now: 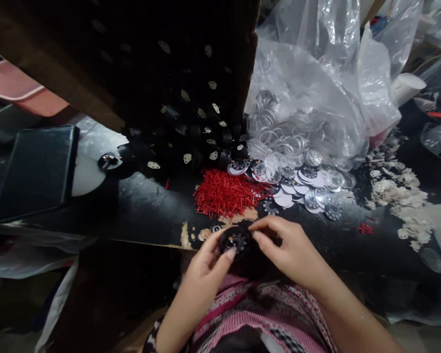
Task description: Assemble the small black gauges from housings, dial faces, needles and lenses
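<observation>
A round black dial piece with white markings sits between my thumb and fingers; my left hand is closed on it at the table's front edge. At the dial's right side, the fingertips of my right hand are pinched together, and anything between them is too small to make out. Just beyond both hands lies a pile of thin red pieces. Printed and white discs spread to its right, below clear plastic rings.
A large dark box holds black parts with pale plates. Clear plastic bags stand at the back right. Small off-white pieces lie at the right. A dark tablet-like slab is at the left, near a pink bin.
</observation>
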Action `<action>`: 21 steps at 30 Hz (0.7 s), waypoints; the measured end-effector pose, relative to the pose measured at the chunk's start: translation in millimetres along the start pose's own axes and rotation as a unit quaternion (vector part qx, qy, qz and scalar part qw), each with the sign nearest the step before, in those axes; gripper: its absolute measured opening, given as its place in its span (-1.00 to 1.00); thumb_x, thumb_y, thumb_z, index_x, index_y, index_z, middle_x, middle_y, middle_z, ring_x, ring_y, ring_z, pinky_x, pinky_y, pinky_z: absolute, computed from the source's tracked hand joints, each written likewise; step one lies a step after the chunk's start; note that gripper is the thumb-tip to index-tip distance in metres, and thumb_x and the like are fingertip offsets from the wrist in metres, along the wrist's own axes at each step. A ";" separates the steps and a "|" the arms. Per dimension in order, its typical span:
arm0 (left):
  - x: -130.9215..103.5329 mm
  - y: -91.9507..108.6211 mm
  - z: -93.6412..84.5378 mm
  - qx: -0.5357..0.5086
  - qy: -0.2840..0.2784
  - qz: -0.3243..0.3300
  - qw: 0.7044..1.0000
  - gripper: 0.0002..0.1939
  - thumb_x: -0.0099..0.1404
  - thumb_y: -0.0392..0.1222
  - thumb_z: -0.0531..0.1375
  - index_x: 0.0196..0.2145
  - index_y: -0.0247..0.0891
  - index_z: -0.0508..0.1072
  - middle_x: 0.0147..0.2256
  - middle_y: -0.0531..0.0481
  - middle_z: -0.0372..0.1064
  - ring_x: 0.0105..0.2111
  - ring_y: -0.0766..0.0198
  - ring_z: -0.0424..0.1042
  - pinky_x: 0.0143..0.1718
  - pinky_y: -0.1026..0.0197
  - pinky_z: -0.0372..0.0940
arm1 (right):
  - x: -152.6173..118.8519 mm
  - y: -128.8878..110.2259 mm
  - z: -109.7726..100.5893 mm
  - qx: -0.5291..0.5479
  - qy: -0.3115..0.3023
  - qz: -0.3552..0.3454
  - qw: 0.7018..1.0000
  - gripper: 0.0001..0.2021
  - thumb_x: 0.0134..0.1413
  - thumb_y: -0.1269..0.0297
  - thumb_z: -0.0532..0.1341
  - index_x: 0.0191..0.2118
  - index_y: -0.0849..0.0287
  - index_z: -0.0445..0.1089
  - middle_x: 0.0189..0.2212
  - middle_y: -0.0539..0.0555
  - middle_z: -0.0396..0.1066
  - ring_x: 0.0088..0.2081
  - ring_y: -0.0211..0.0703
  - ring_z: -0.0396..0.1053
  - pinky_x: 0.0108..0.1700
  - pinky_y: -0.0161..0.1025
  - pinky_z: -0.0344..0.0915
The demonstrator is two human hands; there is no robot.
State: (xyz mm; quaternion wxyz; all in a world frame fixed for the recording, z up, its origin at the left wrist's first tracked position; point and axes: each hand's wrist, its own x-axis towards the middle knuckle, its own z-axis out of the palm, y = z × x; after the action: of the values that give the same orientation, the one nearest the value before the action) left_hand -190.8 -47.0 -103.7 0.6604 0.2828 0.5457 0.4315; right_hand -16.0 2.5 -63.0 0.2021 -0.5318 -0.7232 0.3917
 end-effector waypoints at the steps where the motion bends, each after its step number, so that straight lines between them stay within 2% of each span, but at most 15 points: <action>1: -0.3 0.9 -2.9 -0.035 0.015 -0.004 0.999 -0.68 0.22 -0.13 0.28 -0.05 -0.13 0.46 -0.05 -0.06 0.51 0.02 0.06 0.45 0.15 0.02 0.26 | 7.8 -0.6 1.6 -0.061 0.012 -0.012 0.998 -0.88 0.20 0.41 0.14 -0.21 0.15 0.41 -0.30 0.04 0.48 -0.25 -0.12 0.40 -0.18 -0.19 0.23; 4: 0.6 7.6 -5.4 -0.145 0.052 0.007 0.988 -0.75 0.23 -0.16 0.28 -0.11 -0.15 0.46 -0.09 -0.06 0.52 -0.03 0.08 0.49 0.11 0.00 0.31 | 31.9 -4.2 10.0 -0.246 0.038 -0.029 0.968 -0.90 0.22 0.39 0.12 -0.26 0.20 0.39 -0.29 0.13 0.48 -0.22 0.01 0.39 -0.14 -0.08 0.17; 8: 6.0 18.9 1.3 -0.218 0.058 0.019 0.974 -0.76 0.30 -0.16 0.22 -0.07 -0.16 0.43 -0.01 -0.11 0.48 0.04 0.07 0.45 0.07 0.00 0.34 | 49.6 -9.4 18.7 -0.336 0.038 -0.043 0.940 -0.86 0.26 0.30 0.11 -0.27 0.22 0.36 -0.32 0.17 0.46 -0.27 0.05 0.38 -0.18 -0.06 0.15; 10: 9.4 21.3 5.2 -0.242 0.039 0.009 0.969 -0.75 0.33 -0.14 0.19 -0.04 -0.11 0.41 0.04 -0.09 0.44 0.06 0.04 0.43 0.05 -0.01 0.36 | 50.3 -9.0 17.9 -0.314 0.036 -0.036 0.948 -0.88 0.25 0.31 0.12 -0.30 0.21 0.36 -0.33 0.14 0.45 -0.28 0.01 0.38 -0.20 -0.10 0.14; 14: 14.7 19.1 12.1 -0.275 -0.005 -0.017 0.961 -0.72 0.36 -0.14 0.15 0.02 -0.04 0.38 0.10 -0.05 0.40 0.01 0.04 0.47 0.01 -0.04 0.38 | 41.9 -3.3 11.7 -0.165 0.042 -0.014 0.985 -0.93 0.18 0.39 0.19 -0.34 0.17 0.35 -0.36 0.03 0.43 -0.31 -0.14 0.35 -0.26 -0.22 0.14; 16: 16.8 17.0 15.2 -0.279 -0.024 -0.018 0.960 -0.72 0.36 -0.14 0.14 0.03 -0.04 0.38 0.08 -0.04 0.41 -0.01 0.06 0.48 0.04 -0.08 0.36 | 37.0 -0.3 9.9 -0.106 0.050 -0.016 0.993 -0.92 0.16 0.42 0.20 -0.36 0.16 0.36 -0.37 0.00 0.42 -0.32 -0.18 0.34 -0.28 -0.25 0.15; 18: 18.6 15.6 17.8 -0.266 -0.021 0.001 0.964 -0.74 0.35 -0.15 0.16 -0.01 -0.06 0.40 0.03 -0.04 0.46 0.00 0.07 0.48 0.08 -0.12 0.33 | 33.4 1.0 9.5 -0.078 0.063 -0.020 0.995 -0.94 0.16 0.42 0.21 -0.34 0.16 0.38 -0.36 0.00 0.41 -0.31 -0.18 0.33 -0.27 -0.25 0.16; 21: 17.6 16.1 20.8 -0.222 0.019 0.022 0.975 -0.74 0.30 -0.12 0.21 -0.04 -0.06 0.43 0.00 -0.03 0.48 0.06 0.05 0.42 0.17 -0.13 0.24 | 28.7 -2.5 10.3 -0.073 0.073 -0.018 0.994 -0.96 0.15 0.42 0.22 -0.29 0.17 0.41 -0.32 0.03 0.40 -0.27 -0.16 0.33 -0.24 -0.24 0.19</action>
State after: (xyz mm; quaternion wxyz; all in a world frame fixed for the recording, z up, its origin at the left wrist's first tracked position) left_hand -174.3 -21.9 -93.4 0.6864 0.1328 0.4428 0.5614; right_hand -34.9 25.2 -70.9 0.2224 -0.5591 -0.7425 0.2944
